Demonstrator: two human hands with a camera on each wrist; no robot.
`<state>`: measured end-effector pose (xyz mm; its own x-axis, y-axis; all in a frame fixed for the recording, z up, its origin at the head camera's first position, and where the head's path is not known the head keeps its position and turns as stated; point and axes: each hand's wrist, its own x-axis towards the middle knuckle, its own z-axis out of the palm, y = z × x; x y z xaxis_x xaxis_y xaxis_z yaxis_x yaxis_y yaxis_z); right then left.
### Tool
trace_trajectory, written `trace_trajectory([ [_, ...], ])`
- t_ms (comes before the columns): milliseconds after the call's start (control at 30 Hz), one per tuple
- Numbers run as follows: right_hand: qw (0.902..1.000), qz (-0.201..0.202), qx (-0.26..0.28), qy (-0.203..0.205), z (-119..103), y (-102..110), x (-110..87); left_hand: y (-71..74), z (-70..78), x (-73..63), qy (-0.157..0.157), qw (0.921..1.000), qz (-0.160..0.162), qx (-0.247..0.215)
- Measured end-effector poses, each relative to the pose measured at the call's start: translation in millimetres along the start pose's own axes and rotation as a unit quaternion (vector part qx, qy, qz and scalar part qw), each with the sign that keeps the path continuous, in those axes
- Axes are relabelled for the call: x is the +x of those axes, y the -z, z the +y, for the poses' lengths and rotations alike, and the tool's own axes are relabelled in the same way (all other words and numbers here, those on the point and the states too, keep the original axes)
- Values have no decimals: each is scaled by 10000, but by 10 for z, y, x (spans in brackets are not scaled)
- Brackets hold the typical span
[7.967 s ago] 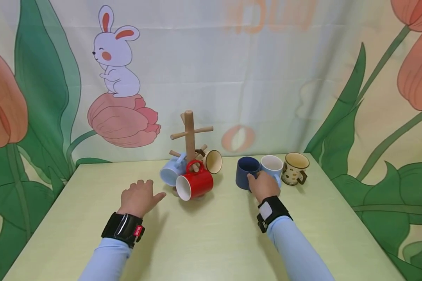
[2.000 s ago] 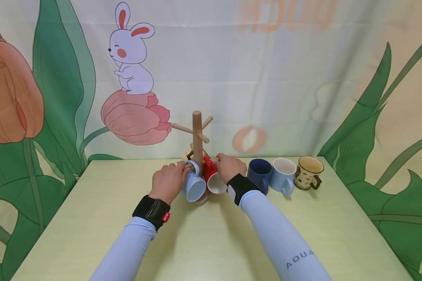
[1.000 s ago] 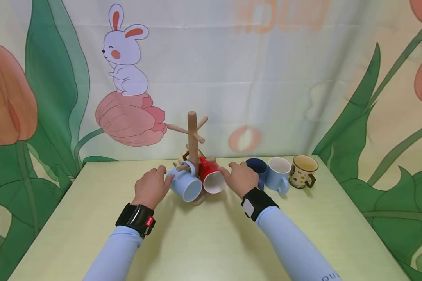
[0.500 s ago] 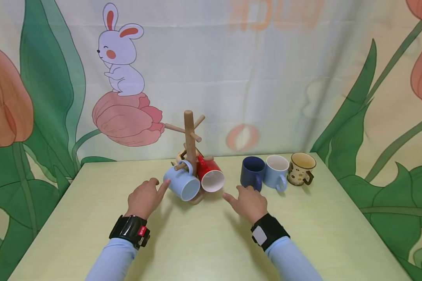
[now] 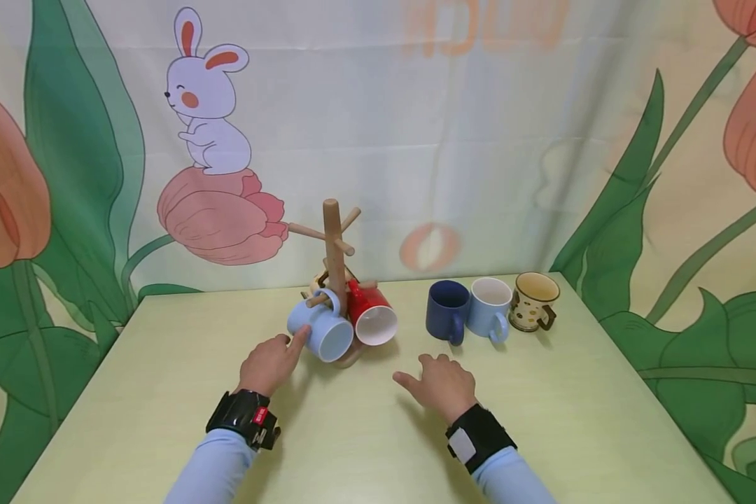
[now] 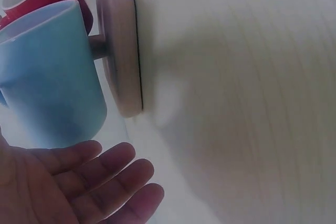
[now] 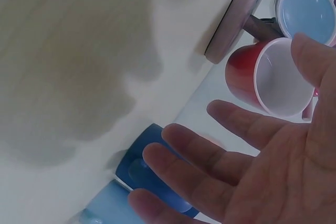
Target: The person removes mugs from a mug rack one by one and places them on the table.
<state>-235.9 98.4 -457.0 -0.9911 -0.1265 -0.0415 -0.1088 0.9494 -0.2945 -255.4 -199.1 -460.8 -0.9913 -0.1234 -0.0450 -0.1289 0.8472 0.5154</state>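
The right hand (image 5: 441,386) has drawn back from the red mug (image 5: 368,308) to lower centre, fingers spread, holding nothing. The left hand (image 5: 269,365), loosely spread, points at the hanging light-blue mug (image 5: 315,326), mid-frame; contact is unclear. The rack (image 5: 332,231) has turned since earlier, apparently offering a bare peg (image 5: 346,248) lower-rightward. Tabletop (image 5: 353,441) separates right hand from navy mug (image 5: 447,308); its rear edge runs mid-frame.

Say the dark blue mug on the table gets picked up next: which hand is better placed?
Probably the right hand: it holds nothing and is near the dark blue mug, whose handle is on that hand's side. The left hand is farther away, beside the light blue mug hanging on the rack.
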Motion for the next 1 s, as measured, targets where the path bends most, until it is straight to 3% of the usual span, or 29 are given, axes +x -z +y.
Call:
trace_trajectory([
  [133, 10000, 61, 59, 0, 0, -9, -24, -43, 8, 45, -35, 9993, -92, -353],
  [267, 9999, 118, 91, -6, 6, -10, -40, -65, 53, 97, 293, 9939, -443, -961],
  [367, 9999, 131, 110, -19, 15, -11, -45, -78, 94, 129, 709, 9818, -697, -1621],
  [500, 9998, 138, 95, -51, 35, -19, -44, -97, 135, 145, 988, 9653, -806, -2278],
  [767, 9998, 196, 87, -59, 54, -33, -51, -143, 193, 156, 1034, 9292, -944, -3420],
  [1000, 9991, 400, 132, 4, 76, -51, -68, -168, 241, 171, 1217, 9129, -1041, -3755],
])
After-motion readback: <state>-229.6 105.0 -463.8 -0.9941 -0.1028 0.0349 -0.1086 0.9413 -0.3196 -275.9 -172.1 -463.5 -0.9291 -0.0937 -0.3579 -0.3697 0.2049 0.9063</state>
